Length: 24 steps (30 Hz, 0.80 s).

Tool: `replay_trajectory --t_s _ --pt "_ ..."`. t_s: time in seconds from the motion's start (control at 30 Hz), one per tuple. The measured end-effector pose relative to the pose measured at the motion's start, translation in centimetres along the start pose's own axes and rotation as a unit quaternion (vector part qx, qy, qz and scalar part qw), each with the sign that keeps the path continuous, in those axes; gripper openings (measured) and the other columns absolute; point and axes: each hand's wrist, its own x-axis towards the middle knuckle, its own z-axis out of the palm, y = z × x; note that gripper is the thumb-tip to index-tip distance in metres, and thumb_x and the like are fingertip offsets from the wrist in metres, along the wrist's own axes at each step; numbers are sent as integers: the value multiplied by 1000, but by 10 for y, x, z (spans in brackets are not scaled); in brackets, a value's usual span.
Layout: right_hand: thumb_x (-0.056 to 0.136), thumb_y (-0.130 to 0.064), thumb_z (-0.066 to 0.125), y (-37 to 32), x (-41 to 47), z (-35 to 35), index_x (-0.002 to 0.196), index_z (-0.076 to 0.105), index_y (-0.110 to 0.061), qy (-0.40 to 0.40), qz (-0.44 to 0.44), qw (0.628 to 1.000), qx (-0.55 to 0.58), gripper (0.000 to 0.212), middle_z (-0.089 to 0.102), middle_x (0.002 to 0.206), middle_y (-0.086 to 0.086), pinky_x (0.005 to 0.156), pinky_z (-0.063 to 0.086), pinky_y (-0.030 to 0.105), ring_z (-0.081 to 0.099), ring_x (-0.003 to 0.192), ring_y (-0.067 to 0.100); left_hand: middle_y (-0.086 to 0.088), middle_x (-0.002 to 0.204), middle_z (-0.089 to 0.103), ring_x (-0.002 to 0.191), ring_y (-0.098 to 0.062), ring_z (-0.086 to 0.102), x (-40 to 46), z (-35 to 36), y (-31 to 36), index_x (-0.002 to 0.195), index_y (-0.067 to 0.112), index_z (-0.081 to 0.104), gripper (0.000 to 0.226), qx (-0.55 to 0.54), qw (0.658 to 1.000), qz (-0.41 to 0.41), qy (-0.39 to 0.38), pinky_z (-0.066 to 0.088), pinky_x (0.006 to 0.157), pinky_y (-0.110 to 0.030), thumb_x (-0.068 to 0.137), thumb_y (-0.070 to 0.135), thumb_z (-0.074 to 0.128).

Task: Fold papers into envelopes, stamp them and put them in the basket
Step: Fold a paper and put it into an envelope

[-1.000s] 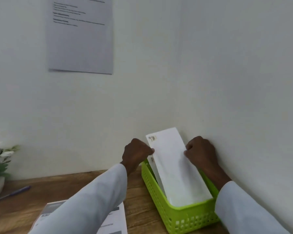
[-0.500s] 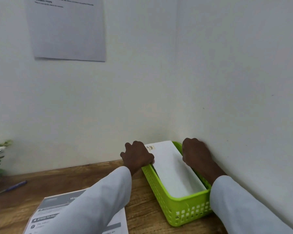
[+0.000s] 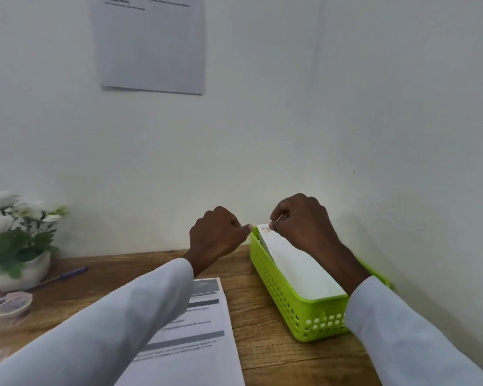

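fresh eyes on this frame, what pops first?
The lime green basket at the right end of the wooden desk, against the wall, with a white envelope lying in it. Both hands meet at its far end: the right hand pinches the envelope's stamped corner, the left hand is curled beside the rim.

Both arms reach fwd, white sleeves to wrists. L hand [image 3: 216, 236]: fingers curled, knuckles up, thumb tip pointing right, holds nothing. R hand [image 3: 304, 222]: raised a bit higher, thumb + forefinger pinched together, other fingers curled under.
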Motion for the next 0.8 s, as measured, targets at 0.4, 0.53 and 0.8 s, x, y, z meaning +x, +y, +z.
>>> replay_trajectory --t_s 0.4,0.53,0.8 --pt "76 -37 69 -55 -72 71 71 67 -16 -122 -54 991 -28 22 70 74 -1 57 43 26 67 74 19 0 56 65 57 -16 63 -81 -109 -110 62 9 67 51 104 994 -33 -25 41 53 -24 79 56 65" --pt "84 -52 66 -53 -96 79 64 43 -27 -171 -54 981 -69 39 51 68 -13 44 27 14 51 63 6 6 40 49 42 -11 53 -106 -133 -168 48 8 48 67 210 966 -44 -146 51 58 -28 79 68 56" --pt "79 -46 75 -54 -100 116 71 50 -27 -153 2 988 21 33 44 63 -14 47 24 22 48 63 10 -2 72 72 62 -8 57 -124 -131 -196 75 14 74 30 -50 962 -175 -201 40 60 -27 75 44 79"
